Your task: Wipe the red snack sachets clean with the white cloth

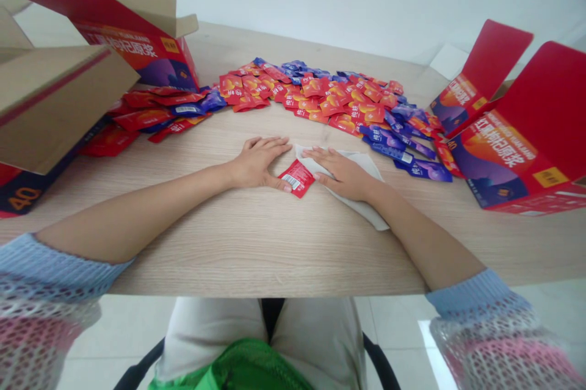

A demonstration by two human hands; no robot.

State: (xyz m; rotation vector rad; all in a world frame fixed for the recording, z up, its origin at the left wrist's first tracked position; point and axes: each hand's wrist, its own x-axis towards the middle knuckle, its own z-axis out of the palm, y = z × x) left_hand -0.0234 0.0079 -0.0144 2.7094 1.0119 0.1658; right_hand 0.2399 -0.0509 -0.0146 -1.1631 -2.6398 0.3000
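Observation:
A small red sachet with a white barcode label lies on the wooden table between my two hands. My left hand lies flat, fingers stretched out, its thumb tip touching the sachet's left edge. My right hand also lies flat with fingers extended, resting on a white cloth or tissue, thumb touching the sachet's right edge. Neither hand grips anything.
A wide spread of red and purple sachets covers the table's far side. Open red cartons stand at the right and back left. A brown cardboard flap juts in at left.

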